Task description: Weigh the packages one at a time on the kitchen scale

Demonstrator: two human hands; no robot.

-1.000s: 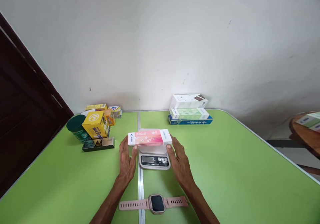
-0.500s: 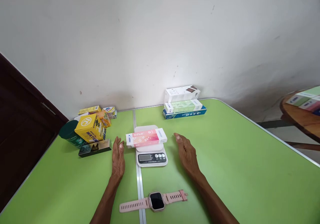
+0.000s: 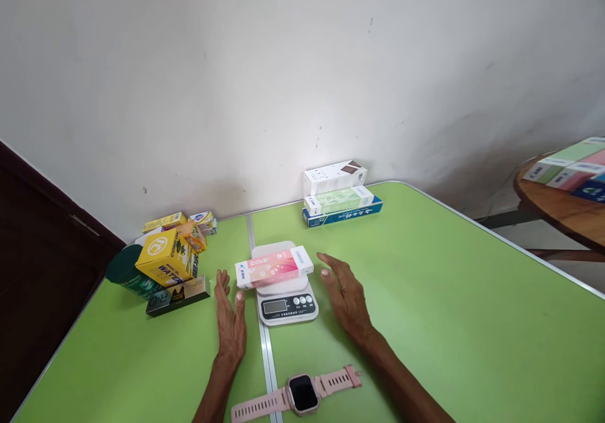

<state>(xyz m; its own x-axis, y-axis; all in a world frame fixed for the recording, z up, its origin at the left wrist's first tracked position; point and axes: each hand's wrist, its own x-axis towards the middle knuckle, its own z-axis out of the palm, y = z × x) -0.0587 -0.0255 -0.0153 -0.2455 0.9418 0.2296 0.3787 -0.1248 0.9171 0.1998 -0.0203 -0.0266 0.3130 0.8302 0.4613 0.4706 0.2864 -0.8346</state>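
Box (image 3: 275, 267), pink and white, lies across a scale (image 3: 289, 308) well in from the far edge of the desk (image 3: 454, 322). Left hand (image 3: 230, 323) and right hand (image 3: 348, 298) flank it, spread and empty (weighing, apparently). Lifting would call for closing both inward.

Pale wall (image 3: 265, 82) (lightly scuffed), dark door (image 3: 38, 272), green table (image 3: 449, 309), rounded wooden top (image 3: 562, 207) at right

With the scale (image 3: 286, 307) as the dial's centre, the counter (image 3: 449, 297) offers its widest open stretch from 3 to 5 o'clock, beyond the right hand (image 3: 347, 300). A lane runs at 11, between the yellow carton (image 3: 165, 259) at 10 and the box pile (image 3: 338, 201) at 1, ending at the wall (image 3: 265, 95). The black box (image 3: 177, 295) crowds 9; the watch (image 3: 303, 393) blocks 6.
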